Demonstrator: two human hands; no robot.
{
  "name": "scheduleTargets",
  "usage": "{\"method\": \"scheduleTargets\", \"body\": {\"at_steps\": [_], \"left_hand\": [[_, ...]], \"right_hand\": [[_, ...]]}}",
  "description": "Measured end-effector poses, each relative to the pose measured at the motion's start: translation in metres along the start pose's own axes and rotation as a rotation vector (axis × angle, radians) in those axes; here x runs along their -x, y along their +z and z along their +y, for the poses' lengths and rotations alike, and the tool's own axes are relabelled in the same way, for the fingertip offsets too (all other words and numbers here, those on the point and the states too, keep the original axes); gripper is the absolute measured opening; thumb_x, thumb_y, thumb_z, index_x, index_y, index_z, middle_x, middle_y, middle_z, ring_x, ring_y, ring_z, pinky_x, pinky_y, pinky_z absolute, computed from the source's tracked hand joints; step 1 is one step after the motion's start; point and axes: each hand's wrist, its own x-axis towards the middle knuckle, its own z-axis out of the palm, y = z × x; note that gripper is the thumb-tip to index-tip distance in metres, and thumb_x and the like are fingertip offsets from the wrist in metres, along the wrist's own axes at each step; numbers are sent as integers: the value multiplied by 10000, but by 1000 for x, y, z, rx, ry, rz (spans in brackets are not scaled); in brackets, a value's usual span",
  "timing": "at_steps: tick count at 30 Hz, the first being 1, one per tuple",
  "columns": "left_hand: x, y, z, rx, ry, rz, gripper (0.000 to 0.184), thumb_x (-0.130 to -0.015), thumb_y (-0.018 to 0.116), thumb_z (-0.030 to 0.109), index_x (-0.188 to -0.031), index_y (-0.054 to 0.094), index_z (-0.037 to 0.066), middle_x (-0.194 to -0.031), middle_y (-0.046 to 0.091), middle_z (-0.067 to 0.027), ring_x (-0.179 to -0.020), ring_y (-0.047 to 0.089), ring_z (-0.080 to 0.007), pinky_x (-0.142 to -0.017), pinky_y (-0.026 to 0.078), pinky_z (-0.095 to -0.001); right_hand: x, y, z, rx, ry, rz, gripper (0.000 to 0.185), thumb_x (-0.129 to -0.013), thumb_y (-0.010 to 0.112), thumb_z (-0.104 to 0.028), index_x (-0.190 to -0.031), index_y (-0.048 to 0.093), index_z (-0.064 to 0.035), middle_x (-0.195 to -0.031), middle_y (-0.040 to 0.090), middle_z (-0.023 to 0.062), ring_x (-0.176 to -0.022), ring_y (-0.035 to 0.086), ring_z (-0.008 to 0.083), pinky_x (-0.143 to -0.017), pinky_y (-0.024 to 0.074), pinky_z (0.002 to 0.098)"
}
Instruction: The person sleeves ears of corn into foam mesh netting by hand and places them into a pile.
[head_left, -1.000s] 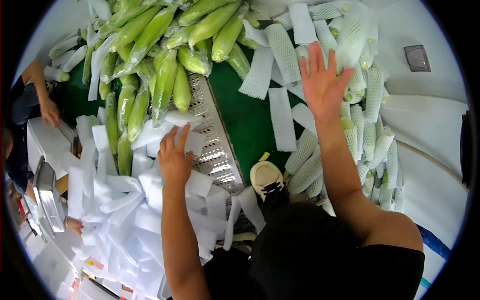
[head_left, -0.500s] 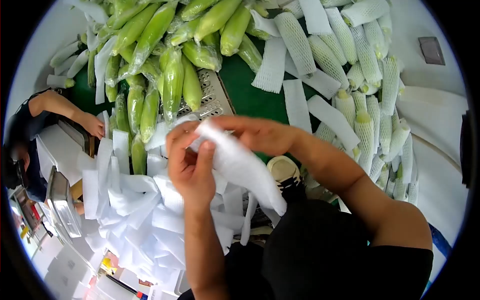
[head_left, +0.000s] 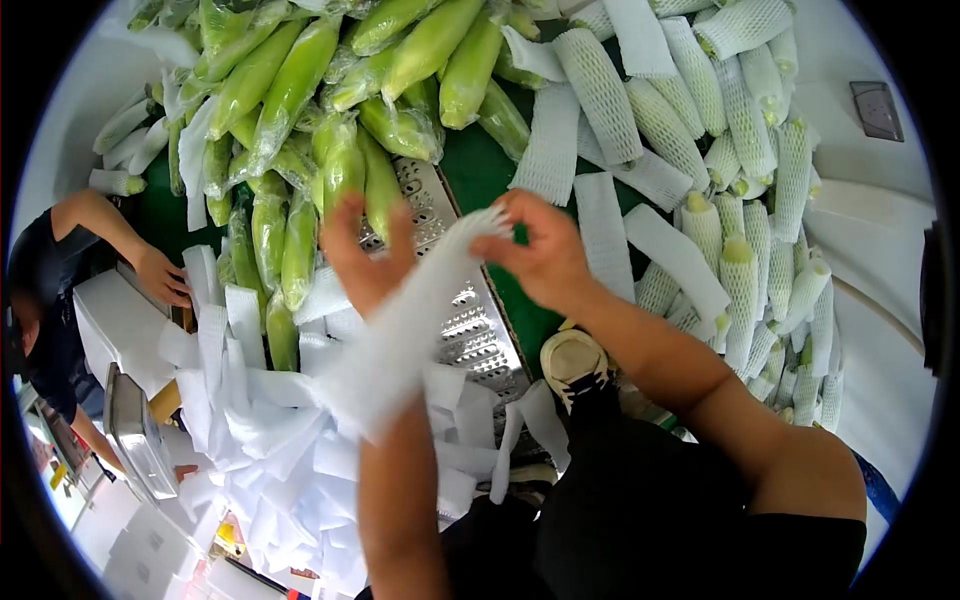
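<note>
A white foam net sleeve (head_left: 395, 335) hangs slantwise across my left forearm, its lower part blurred. My right hand (head_left: 545, 255) pinches the sleeve's upper end, where the mesh edge is bunched. My left hand (head_left: 362, 270) is smeared by motion, with its fingers apart and pointing up at a film-wrapped ear of corn (head_left: 344, 165). Whether those fingertips touch the corn cannot be made out. Behind the hands lies a perforated metal plate (head_left: 478, 335).
Green corn in clear film (head_left: 290, 90) is heaped at the top. Corn in foam sleeves (head_left: 745, 110) piles up on the right. Loose foam sleeves (head_left: 290, 470) fill the lower left. Another person's hand (head_left: 163, 278) is at the left, near a metal container (head_left: 140, 430).
The sleeve has swung left and down, and my right hand now grips its upper end. My left hand has let go of it, its fingers spreading upward toward the corn.
</note>
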Motion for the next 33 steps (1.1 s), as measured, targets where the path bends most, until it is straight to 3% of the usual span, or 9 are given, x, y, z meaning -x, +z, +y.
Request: {"method": "scheduleTargets", "body": {"at_steps": [6, 12, 19, 24, 26, 29, 31, 32, 33], "left_hand": [[-109, 29, -25, -919, 294, -331, 793, -822, 653, 97, -1517, 272, 121, -1186, 565, -217, -1037, 573, -373, -922, 477, -460], [-13, -45, 14, -402, 714, -403, 469, -787, 629, -64, -1236, 567, 53, -1193, 546, -201, -1058, 544, -375, -909, 480, -430], [102, -51, 25, 89, 222, -293, 423, -824, 607, 31, -1246, 574, 28, -1477, 371, -210, -1404, 250, -447, -1181, 102, -538], [129, -9, 58, 870, -408, 156, 602, -1027, 433, 329, -1501, 282, -11, -1505, 378, -170, -1370, 390, -279, -1140, 305, -406], [118, -30, 55, 1558, -630, 159, 445, -993, 543, 240, -1353, 429, 5, -1397, 489, -155, -1240, 517, -274, -1071, 397, -404], [129, -9, -20, 1308, -853, 272, 348, -982, 577, 222, -1239, 490, 4, -1236, 583, -133, -1147, 559, -257, -995, 448, -385], [148, 10, -93, 544, -865, 117, 313, -979, 588, 230, -1194, 510, 16, -1194, 610, -120, -1102, 571, -224, -934, 470, -346], [152, 10, -128, 50, -788, -56, 325, -975, 593, 222, -1214, 512, 17, -1212, 612, -119, -1100, 572, -217, -928, 473, -338], [138, -2, -138, -296, -280, 39, 419, -933, 623, 234, -1261, 507, -1, -1267, 579, -135, -1170, 535, -264, -960, 463, -378]], "right_hand": [[-3, -52, -7, -250, 122, -1, 239, -800, 727, -31, -953, 544, -56, -901, 606, 32, -811, 568, 118, -724, 467, 272], [-9, -52, -44, -1103, 296, -411, 425, -755, 647, 52, -1120, 472, -80, -1055, 619, 97, -974, 618, 172, -859, 495, 296], [-3, 39, -28, -803, 515, -211, 169, -933, 638, -46, -1018, 495, -16, -1103, 676, 199, -948, 677, 195, -824, 568, 327], [7, 45, -30, -539, 423, -159, 188, -920, 664, -52, -1024, 512, -17, -1005, 698, 162, -950, 673, 196, -806, 540, 299], [-2, 47, -29, -445, 450, -103, 151, -903, 651, -48, -998, 536, -20, -956, 700, 115, -879, 662, 160, -762, 524, 284], [-13, 54, 43, -375, 530, -68, 144, -863, 675, -53, -943, 558, -27, -921, 698, 121, -847, 664, 166, -728, 526, 299], [2, 71, 137, 37, 367, -70, 132, -857, 667, -99, -933, 578, -39, -894, 690, 133, -834, 675, 216, -720, 531, 336], [5, 75, 115, 99, 351, -99, 114, -891, 618, -131, -967, 590, -51, -879, 679, 125, -831, 670, 257, -739, 529, 364], [7, 83, 123, 197, 251, -134, 104, -917, 574, -135, -988, 601, -65, -889, 666, 121, -865, 658, 262, -782, 524, 371]]}}
